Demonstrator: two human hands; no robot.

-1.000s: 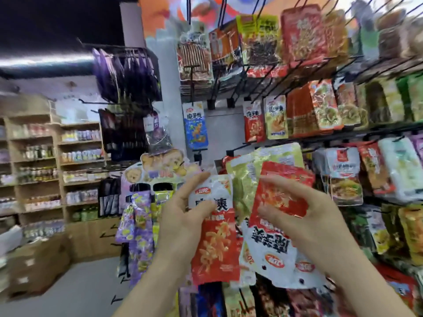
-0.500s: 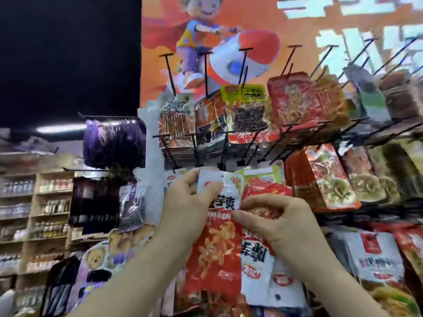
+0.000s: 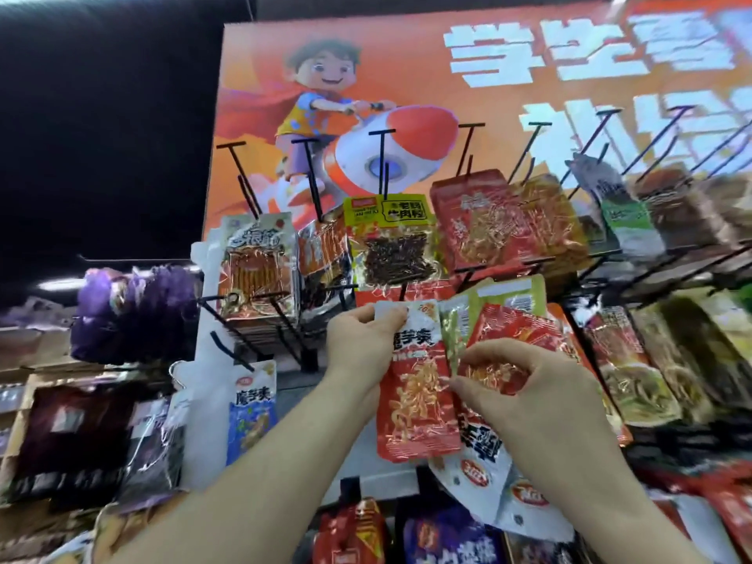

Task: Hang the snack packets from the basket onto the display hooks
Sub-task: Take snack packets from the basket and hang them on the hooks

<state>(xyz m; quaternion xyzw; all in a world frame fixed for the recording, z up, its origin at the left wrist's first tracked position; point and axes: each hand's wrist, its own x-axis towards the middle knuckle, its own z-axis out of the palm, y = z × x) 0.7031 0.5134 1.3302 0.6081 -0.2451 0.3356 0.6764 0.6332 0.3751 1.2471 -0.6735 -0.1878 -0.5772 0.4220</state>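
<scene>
Stock item, red-and-white packet [image 3: 415,409]: hanging upright at the centre of the view. The left hand [image 3: 362,343] is pinching its white top edge between thumb and fingers. Gripping at the header is probably keeping the bag hanging straight, so the punched hole can meet the black hook tip [image 3: 403,294] just above at 12 o'clock. Whether the hole is already threaded cannot be told.

Reserve stock, spare packets [image 3: 512,331]: red foil, green and white bags fanned at 3 o'clock of the first packet, overlapping its edge. The right hand [image 3: 529,392] is clamping them with curled fingers, seemingly holding them ready for later hooks while keeping them clear of the one being hung.

Hands: close together, each closed on its own load.

Fixtures: bare hooks [image 3: 311,177] are standing free at 11 o'clock before an orange poster [image 3: 529,54]; a yellow packet [image 3: 390,242] is occupying the row directly above.

Basket: not showing in this view.
</scene>
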